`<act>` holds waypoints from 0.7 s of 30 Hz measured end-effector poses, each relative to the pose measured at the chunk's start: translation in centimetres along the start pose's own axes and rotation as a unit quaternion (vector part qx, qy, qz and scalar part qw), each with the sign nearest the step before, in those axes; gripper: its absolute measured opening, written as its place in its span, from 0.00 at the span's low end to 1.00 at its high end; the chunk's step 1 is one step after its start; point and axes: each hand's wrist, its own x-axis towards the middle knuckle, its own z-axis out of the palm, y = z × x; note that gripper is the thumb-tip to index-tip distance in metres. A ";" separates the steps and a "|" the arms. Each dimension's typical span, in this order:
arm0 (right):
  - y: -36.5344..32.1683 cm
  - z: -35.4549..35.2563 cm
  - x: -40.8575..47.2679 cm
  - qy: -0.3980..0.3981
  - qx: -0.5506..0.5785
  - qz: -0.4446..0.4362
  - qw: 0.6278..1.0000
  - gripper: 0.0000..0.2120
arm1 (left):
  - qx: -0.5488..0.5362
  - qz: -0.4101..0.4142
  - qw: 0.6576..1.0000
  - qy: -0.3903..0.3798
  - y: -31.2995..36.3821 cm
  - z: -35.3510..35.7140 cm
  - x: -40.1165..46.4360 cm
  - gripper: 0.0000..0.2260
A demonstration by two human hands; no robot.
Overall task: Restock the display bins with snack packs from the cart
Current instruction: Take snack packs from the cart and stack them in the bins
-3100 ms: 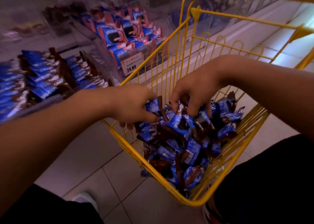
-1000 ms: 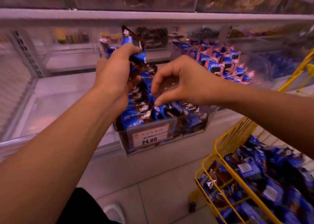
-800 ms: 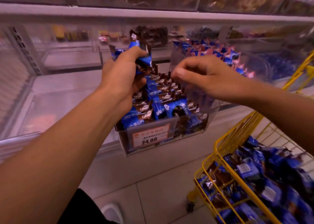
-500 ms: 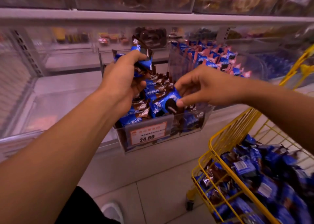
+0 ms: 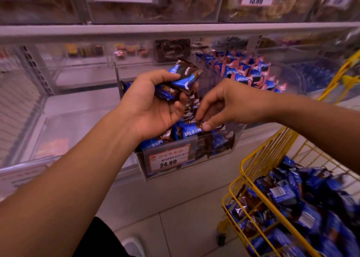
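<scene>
While the left hand [image 5: 153,108] grips a small bundle of blue-and-brown snack packs [image 5: 181,79] above the clear bin [image 5: 231,139], fingers curled round them, the right hand [image 5: 229,104] just beside it pinches one pack [image 5: 190,131] at the bin's front edge. Under both hands sits a price tag [image 5: 168,158] reading 24.80. Down past the right wrist, the yellow cart [image 5: 253,163] holds a heap of packs [image 5: 302,204].

dim, pink-tinted store light; glare streaks the clear display bins [image 5: 187,155], wide-angle bending curves the shelf rail [image 5: 175,29], and motion blur smears the cart's snack packs [image 5: 311,208] at lower right.
</scene>
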 end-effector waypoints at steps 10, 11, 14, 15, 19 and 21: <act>-0.1 1.5 0.1 0.040 0.005 -0.046 0.998 0.06 | 0.135 0.050 0.988 0.046 -0.5 0.3 0.0 0.15; -0.2 1.4 -0.2 0.018 -0.007 -0.038 0.999 0.07 | 0.155 0.049 0.986 0.044 -0.6 0.3 0.0 0.13; -0.8 -1.2 -1.3 0.083 0.053 -0.027 0.995 0.13 | 0.215 0.041 0.976 0.018 -0.6 0.3 -0.2 0.14; -1.0 -2.4 -1.8 0.126 0.100 -0.028 0.987 0.18 | 0.227 0.040 0.973 0.002 -0.6 0.3 -0.2 0.15; -1.7 -3.2 -2.5 0.129 0.134 -0.057 0.981 0.33 | 0.263 0.019 0.963 -0.060 -1.0 0.6 -0.2 0.19; -2.1 -2.5 -2.6 0.109 0.120 -0.076 0.984 0.26 | 0.258 -0.001 0.961 -0.099 -0.9 0.8 -0.2 0.16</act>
